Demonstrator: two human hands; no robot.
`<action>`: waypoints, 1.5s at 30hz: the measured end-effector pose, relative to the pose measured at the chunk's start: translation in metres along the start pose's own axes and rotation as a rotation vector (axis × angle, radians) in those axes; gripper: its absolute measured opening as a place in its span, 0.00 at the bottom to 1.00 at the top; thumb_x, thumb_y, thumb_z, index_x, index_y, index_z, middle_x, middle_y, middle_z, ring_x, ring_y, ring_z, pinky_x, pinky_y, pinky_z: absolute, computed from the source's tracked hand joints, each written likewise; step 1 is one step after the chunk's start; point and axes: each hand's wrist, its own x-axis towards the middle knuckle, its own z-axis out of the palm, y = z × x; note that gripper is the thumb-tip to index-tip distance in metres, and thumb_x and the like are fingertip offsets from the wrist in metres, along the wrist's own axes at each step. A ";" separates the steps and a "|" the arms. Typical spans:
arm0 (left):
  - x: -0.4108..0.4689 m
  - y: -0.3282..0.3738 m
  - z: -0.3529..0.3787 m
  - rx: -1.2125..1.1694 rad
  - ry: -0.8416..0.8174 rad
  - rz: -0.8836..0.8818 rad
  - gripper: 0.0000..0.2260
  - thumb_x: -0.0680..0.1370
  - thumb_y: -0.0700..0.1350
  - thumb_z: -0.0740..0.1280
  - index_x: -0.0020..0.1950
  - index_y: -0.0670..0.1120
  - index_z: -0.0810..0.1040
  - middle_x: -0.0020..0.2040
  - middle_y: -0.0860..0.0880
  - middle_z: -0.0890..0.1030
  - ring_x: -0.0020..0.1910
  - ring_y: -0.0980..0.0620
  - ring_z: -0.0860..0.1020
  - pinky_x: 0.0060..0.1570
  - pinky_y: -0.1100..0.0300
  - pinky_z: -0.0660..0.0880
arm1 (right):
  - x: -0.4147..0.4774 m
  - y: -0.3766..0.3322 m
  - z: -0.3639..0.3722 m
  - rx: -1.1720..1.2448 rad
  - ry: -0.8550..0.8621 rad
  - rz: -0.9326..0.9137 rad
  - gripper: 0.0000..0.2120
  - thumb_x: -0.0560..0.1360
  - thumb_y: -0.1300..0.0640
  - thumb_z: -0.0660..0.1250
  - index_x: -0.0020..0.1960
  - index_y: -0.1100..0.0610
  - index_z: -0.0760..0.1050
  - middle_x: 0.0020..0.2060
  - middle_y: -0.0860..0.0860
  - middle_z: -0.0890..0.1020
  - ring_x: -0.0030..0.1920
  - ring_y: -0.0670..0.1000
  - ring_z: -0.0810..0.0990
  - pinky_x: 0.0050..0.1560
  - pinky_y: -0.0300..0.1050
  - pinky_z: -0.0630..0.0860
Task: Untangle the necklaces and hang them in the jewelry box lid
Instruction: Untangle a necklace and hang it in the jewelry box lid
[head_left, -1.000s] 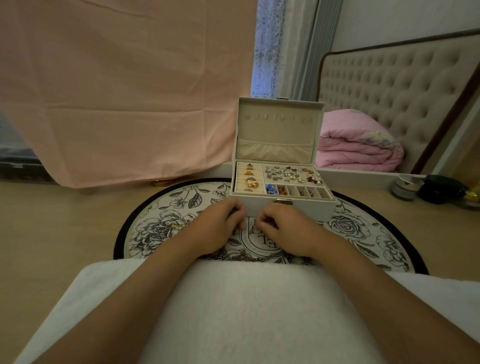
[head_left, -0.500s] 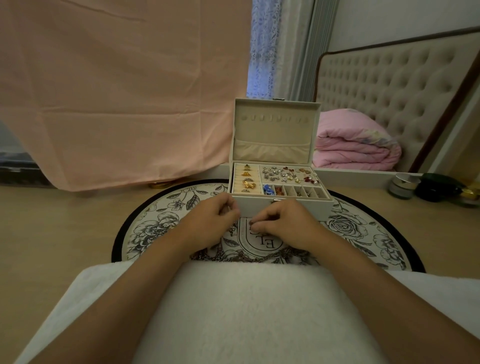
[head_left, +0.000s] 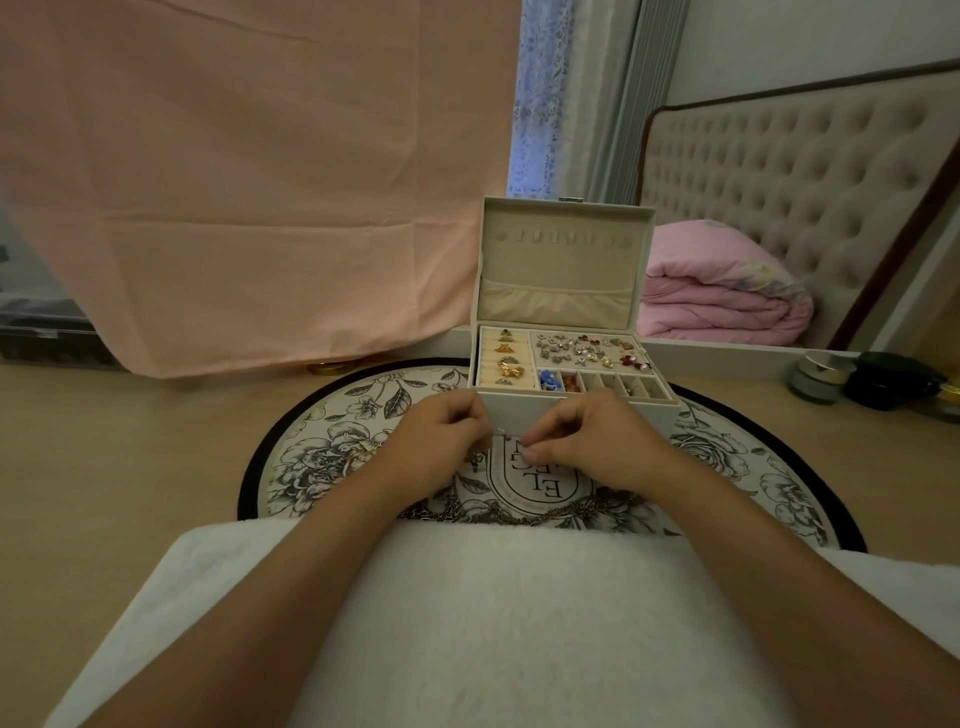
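Between the two hands, just before the box (head_left: 657, 418) front: a fine chain (head_left: 501, 431), its short span running left to right. Left hand (head_left: 441, 441) and right hand (head_left: 592, 441) both pinch it with curled fingers, tips nearly meeting. Other necklaces (head_left: 519, 514) lie heaped on the mat (head_left: 332, 452), nearer the body, under the wrists. Lid (head_left: 561, 280) stands upright straight beyond the hands, hooks (head_left: 563, 239) high and bare — the lift likely goes forward and up, either hand equally near.
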 end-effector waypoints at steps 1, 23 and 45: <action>0.000 0.002 0.002 -0.081 -0.009 -0.023 0.09 0.78 0.37 0.64 0.37 0.44 0.76 0.35 0.46 0.79 0.37 0.47 0.78 0.41 0.55 0.77 | 0.000 -0.001 0.000 -0.003 0.020 0.002 0.06 0.67 0.55 0.81 0.42 0.50 0.86 0.39 0.45 0.87 0.43 0.43 0.84 0.47 0.36 0.80; 0.000 0.006 0.001 0.028 -0.069 -0.029 0.07 0.79 0.42 0.68 0.41 0.47 0.80 0.30 0.55 0.76 0.29 0.59 0.73 0.34 0.65 0.70 | -0.001 0.000 0.001 -0.384 0.017 -0.033 0.13 0.77 0.47 0.69 0.41 0.55 0.82 0.35 0.48 0.83 0.35 0.48 0.80 0.39 0.43 0.78; 0.003 0.013 -0.043 0.003 -0.232 -0.125 0.07 0.81 0.40 0.66 0.53 0.43 0.84 0.42 0.49 0.86 0.43 0.51 0.84 0.51 0.60 0.80 | 0.002 -0.013 0.002 -0.002 0.117 -0.008 0.08 0.80 0.59 0.68 0.48 0.48 0.84 0.37 0.47 0.85 0.32 0.46 0.79 0.37 0.43 0.79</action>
